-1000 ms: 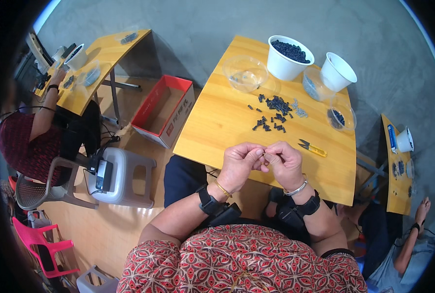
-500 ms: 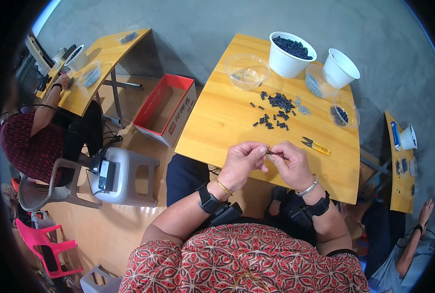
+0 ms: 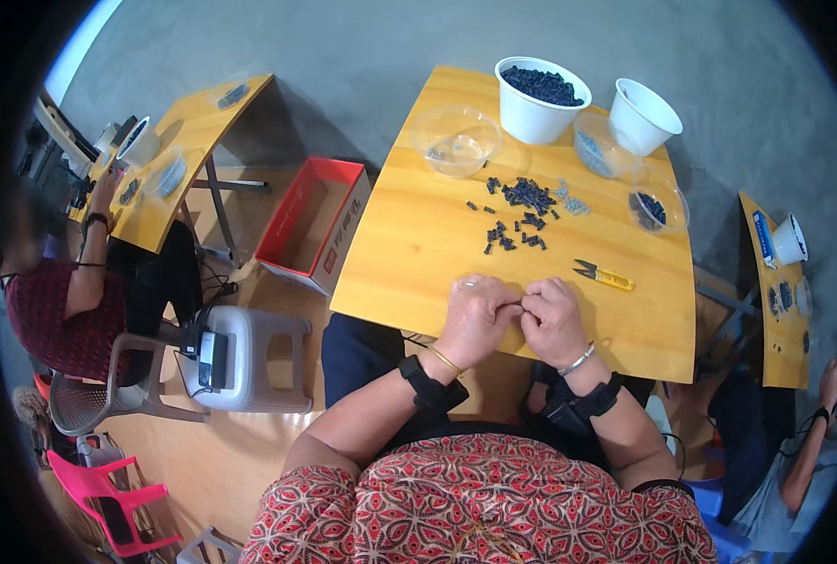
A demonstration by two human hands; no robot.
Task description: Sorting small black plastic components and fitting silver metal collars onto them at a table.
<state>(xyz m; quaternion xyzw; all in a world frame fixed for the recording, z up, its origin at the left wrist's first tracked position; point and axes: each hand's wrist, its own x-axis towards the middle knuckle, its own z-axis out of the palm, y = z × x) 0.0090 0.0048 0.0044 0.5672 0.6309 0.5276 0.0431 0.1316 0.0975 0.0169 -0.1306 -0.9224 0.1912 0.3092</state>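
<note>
Both hands have dropped lower onto the tabletop [image 3: 409, 244] edge, I see left hand [image 3: 476, 317] and right hand [image 3: 552, 320] pinched together on something too small to tell, dark small parts [image 3: 520, 211] scattered beyond, yellow snips [image 3: 605, 274] just right

An open red cardboard box [image 3: 313, 224] stands on the floor left of the table.

Whatever the left hand [image 3: 476, 318] and right hand [image 3: 552, 320] pinch between them is hidden.
</note>
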